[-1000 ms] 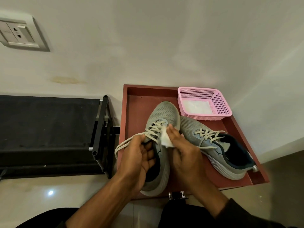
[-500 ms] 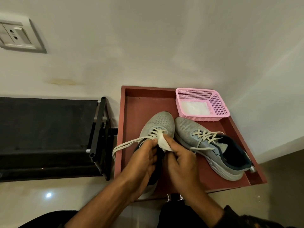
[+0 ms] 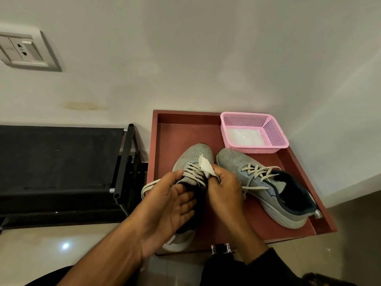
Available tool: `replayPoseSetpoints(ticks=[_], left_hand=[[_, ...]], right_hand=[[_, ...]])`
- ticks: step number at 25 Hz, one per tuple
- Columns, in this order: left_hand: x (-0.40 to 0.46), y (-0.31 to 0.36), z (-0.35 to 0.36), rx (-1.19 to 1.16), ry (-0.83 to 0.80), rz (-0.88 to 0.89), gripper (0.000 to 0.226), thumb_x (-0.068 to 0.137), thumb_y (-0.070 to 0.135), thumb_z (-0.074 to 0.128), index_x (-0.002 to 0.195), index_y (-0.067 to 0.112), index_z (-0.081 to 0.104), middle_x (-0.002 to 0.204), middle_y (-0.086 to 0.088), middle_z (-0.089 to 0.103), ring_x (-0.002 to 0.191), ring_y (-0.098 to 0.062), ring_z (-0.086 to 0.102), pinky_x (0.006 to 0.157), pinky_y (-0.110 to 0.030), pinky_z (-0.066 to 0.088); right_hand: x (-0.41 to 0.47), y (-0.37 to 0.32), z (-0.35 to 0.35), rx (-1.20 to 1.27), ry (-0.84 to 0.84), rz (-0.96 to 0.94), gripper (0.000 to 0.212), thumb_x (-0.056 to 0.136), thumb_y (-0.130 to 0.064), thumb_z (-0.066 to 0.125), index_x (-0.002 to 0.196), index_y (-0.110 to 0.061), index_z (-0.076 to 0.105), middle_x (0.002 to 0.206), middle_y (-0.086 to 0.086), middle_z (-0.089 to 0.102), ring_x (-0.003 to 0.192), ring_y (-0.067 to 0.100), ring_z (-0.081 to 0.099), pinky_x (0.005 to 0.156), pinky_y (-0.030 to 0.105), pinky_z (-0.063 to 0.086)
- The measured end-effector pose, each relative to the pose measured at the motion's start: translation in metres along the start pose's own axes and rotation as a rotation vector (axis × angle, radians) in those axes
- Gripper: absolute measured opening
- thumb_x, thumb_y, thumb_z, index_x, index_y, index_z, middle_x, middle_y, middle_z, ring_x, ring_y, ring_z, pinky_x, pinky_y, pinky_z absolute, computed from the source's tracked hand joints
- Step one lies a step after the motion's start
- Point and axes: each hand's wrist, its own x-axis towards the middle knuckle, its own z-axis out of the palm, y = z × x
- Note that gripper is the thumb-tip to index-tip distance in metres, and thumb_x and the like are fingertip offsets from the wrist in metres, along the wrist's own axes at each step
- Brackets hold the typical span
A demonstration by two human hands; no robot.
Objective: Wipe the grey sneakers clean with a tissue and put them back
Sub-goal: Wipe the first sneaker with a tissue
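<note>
Sneakers, 2 of them, grey, sitting on red tray (image 3: 165,129) against wall. Going left to right:

Wall socket (image 3: 22,51) up top left. Black rack (image 3: 61,162) below it, just beside tray's left edge.

Left hand (image 3: 173,205) wrapped around left sneaker (image 3: 195,155) at collar and laces, fingers curled on its side, thumb up by eyelets. Toe pointing away toward wall, heel poking out under wrist near tray's front edge. Loose lace (image 3: 150,185) looping off to left over tray's rim.

Tissue (image 3: 206,167), white and crumpled, pinched between thumb and curled fingers of right hand (image 3: 224,193), pressed against laces at top of tongue. Both hands touching shoe, almost meeting over it.

Right sneaker (image 3: 266,186) lying flat on tray just beside right hand, untouched, toe close to other toe, heel angled toward tray's front right corner.

Pink basket (image 3: 276,131) in back right corner, white stuff inside, probably more tissues but can't tell.
</note>
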Motion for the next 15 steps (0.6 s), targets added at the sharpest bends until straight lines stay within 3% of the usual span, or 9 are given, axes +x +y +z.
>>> replayPoseSetpoints(ticks=[3,5,8,11,13,15], left_hand=[[-0.003,-0.004,-0.002,0.02,0.039,0.004,0.087,0.076,0.046,0.053,0.153,0.011,0.034,0.154,-0.016,0.042,0.143,-0.028,0.04,0.116,-0.04,0.031],[-0.008,-0.004,-0.001,0.066,0.06,0.02,0.075,0.084,0.043,0.054,0.148,0.008,0.04,0.146,-0.017,0.052,0.133,-0.027,0.052,0.106,-0.036,0.043],[-0.015,0.005,-0.006,0.306,0.161,0.089,0.042,0.1,0.039,0.045,0.122,0.008,0.064,0.113,-0.013,0.074,0.101,-0.022,0.073,0.082,-0.03,0.059],[-0.018,0.007,-0.015,0.541,0.339,0.272,0.045,0.105,0.038,0.037,0.091,0.011,0.07,0.073,-0.005,0.071,0.064,-0.017,0.065,0.059,-0.029,0.054],[-0.015,-0.001,-0.02,0.761,0.447,0.353,0.039,0.1,0.048,0.039,0.085,0.024,0.065,0.074,0.003,0.063,0.069,-0.014,0.058,0.067,-0.034,0.049],[-0.008,-0.01,-0.02,0.838,0.459,0.346,0.031,0.096,0.056,0.04,0.094,0.031,0.058,0.091,0.008,0.065,0.086,-0.01,0.061,0.08,-0.033,0.051]], right_hand=[[0.001,0.004,-0.003,-0.028,-0.033,-0.062,0.045,0.09,-0.004,0.054,0.123,-0.032,0.068,0.114,-0.012,0.072,0.101,0.002,0.065,0.088,0.015,0.05],[0.005,0.006,-0.003,-0.026,-0.041,-0.085,0.044,0.09,-0.004,0.055,0.122,-0.032,0.068,0.113,-0.01,0.072,0.099,0.002,0.065,0.083,0.007,0.046],[0.013,0.008,0.001,-0.035,-0.019,-0.101,0.042,0.09,-0.004,0.056,0.121,-0.029,0.069,0.114,-0.006,0.072,0.099,0.007,0.065,0.075,-0.003,0.038],[0.016,0.007,0.003,-0.041,-0.012,-0.128,0.042,0.089,-0.002,0.057,0.12,-0.027,0.07,0.111,-0.003,0.074,0.088,0.002,0.06,0.07,-0.007,0.033],[0.017,0.005,0.003,-0.028,-0.021,-0.123,0.042,0.089,-0.003,0.058,0.12,-0.028,0.07,0.11,-0.002,0.074,0.085,-0.001,0.056,0.068,-0.007,0.034],[0.019,0.006,0.003,-0.023,-0.024,-0.125,0.042,0.089,-0.003,0.058,0.12,-0.028,0.07,0.111,-0.003,0.074,0.087,-0.001,0.058,0.069,-0.007,0.034]])
